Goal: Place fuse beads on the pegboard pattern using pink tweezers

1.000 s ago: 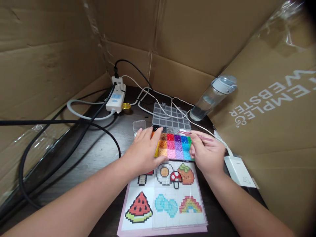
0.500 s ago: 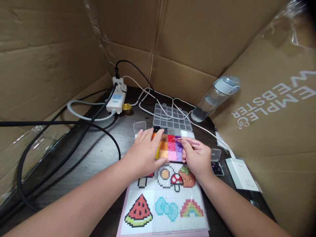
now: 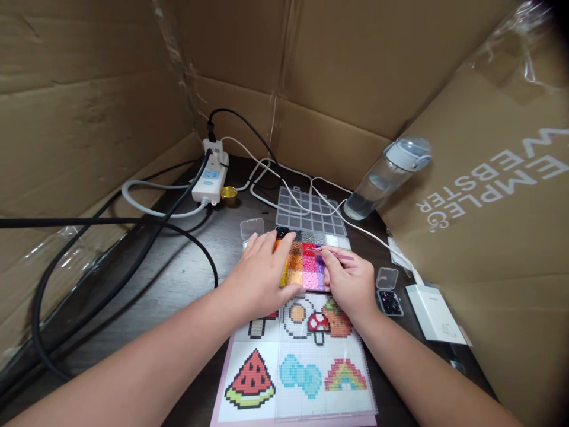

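Note:
My right hand [image 3: 351, 277] pinches a pair of pink tweezers [image 3: 341, 256]. Their tips point left, over the red beads [image 3: 308, 249] in the sectioned bead box [image 3: 310, 280]. Fingers spread, my left hand [image 3: 262, 276] rests over the left side of that box and hides part of it. Nearer me lies a pattern sheet [image 3: 249, 418] under a clear pegboard [image 3: 322, 409], showing a watermelon, a bow, a rainbow and an egg. A small red-and-white mushroom [image 3: 319, 326] made of beads sits on the board. Whether the tweezers grip a bead is too small to tell.
Behind the box lies its clear open lid [image 3: 306, 210], crossed by white cables. A water bottle [image 3: 384, 178] leans at the back right. A small black bead case [image 3: 390, 302] and white charger [image 3: 435, 314] stand right; a power strip [image 3: 210, 178], gold cup [image 3: 229, 196] and black cables left.
My right hand and the tweezers have shifted slightly left over the red beads, uncovering more of the small case on the right. The left hand stays in place.

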`<state>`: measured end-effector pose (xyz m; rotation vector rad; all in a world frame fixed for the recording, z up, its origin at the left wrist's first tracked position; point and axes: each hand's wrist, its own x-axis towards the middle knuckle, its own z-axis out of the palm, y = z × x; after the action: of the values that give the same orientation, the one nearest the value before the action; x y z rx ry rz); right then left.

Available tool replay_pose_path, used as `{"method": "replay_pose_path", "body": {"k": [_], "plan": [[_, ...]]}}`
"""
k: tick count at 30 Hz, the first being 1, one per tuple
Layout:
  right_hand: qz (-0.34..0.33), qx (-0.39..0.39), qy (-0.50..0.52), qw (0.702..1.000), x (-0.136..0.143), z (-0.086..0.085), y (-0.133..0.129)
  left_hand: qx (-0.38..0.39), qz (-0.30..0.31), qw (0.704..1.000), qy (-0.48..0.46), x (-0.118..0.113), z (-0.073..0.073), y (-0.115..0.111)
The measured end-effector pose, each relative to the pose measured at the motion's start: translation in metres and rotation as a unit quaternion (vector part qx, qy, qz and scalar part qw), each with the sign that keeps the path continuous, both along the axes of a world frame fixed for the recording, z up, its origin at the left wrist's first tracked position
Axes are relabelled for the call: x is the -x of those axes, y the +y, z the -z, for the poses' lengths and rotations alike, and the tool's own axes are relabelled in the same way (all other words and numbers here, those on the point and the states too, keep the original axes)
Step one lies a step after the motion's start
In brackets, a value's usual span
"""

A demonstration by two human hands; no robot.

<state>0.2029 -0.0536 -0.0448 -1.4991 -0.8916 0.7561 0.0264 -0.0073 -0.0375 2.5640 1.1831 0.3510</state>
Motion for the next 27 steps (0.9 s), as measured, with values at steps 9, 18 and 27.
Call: {"method": "replay_pose_path", "body": {"k": [9,18,27], "plan": [[-0.006,-0.001,-0.008,1.000,-0.0019,0.0009,-0.0001,-0.001,0.001,1.000,0.002,0.0002,-0.0006,-0.0004],[-0.006,0.006,-0.015,1.000,-0.0014,-0.0020,-0.0006,0.004,-0.004,1.000,0.014,-0.0006,-0.0011,-0.0004],[0.003,0.005,-0.017,1.000,-0.0023,-0.0050,-0.0025,-0.001,-0.002,1.000,0.012,-0.0003,-0.0018,-0.0008]]}}
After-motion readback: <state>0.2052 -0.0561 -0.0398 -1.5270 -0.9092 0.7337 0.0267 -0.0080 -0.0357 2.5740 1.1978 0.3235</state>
